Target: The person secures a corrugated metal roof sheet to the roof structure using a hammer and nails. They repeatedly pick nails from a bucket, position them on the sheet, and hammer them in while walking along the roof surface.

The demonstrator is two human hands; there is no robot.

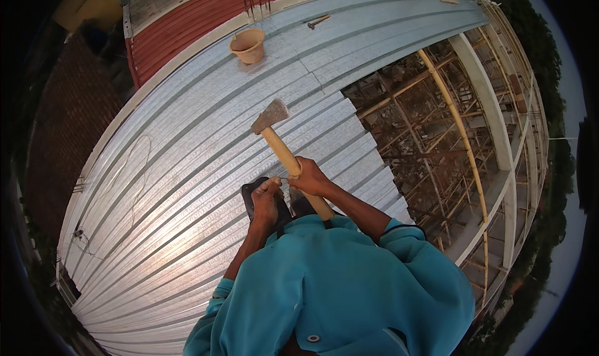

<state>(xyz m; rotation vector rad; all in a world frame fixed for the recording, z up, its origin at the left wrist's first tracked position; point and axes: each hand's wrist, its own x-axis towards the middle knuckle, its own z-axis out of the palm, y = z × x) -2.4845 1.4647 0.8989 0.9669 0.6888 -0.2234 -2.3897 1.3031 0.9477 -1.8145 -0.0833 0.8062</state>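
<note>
A hatchet-like tool with a broad metal head (271,115) and a pale wooden handle (278,145) points away from me over ribbed silver roofing sheets (187,187). My right hand (306,175) is closed around the handle, whose lower end reaches my teal-clothed body. Just left of it, my left hand (267,195) is pinched on a small thin item, perhaps metal, too small to name. Behind my left hand is my dark lower clothing or footwear (249,194), partly hidden.
An orange bucket (248,44) and a small hammer-like tool (319,20) lie farther up the roof. A cord (147,153) lies at left. At right, an open drop shows bamboo poles (462,128) and concrete beams (505,156). A red roof (175,25) adjoins beyond the edge.
</note>
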